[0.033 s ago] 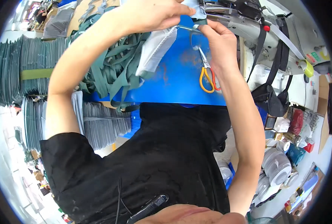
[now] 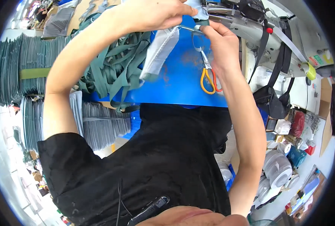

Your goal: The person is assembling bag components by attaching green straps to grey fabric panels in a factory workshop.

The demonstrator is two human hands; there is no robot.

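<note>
At the top of the blue tabletop (image 2: 182, 88), my left hand (image 2: 161, 14) is closed on a grey-white fabric piece (image 2: 158, 54) with stitched edges, which hangs down below it. Its index finger points right, touching a pale blue bit of cloth (image 2: 201, 13). My right hand (image 2: 224, 41) pinches a dark green strap (image 2: 202, 23) between thumb and fingers, close to the left fingertips. The sewing machine (image 2: 246, 28) stands just beyond. Scissors (image 2: 209, 75) with orange and red handles lie beside my right wrist, blades pointing away from me.
Tangled green straps (image 2: 116, 71) cover the table's left part. Farther left are stacked dark green fabric pieces (image 2: 33, 56), with grey-green piles (image 2: 103, 124) below. A black strapped pouch (image 2: 275, 100) hangs from the machine side. Plastic-wrapped spools (image 2: 278, 169) sit at lower right.
The lower end of the hanging grey-white fabric has swung slightly right. My left elbow has shifted a little to the left; both hands keep their place.
</note>
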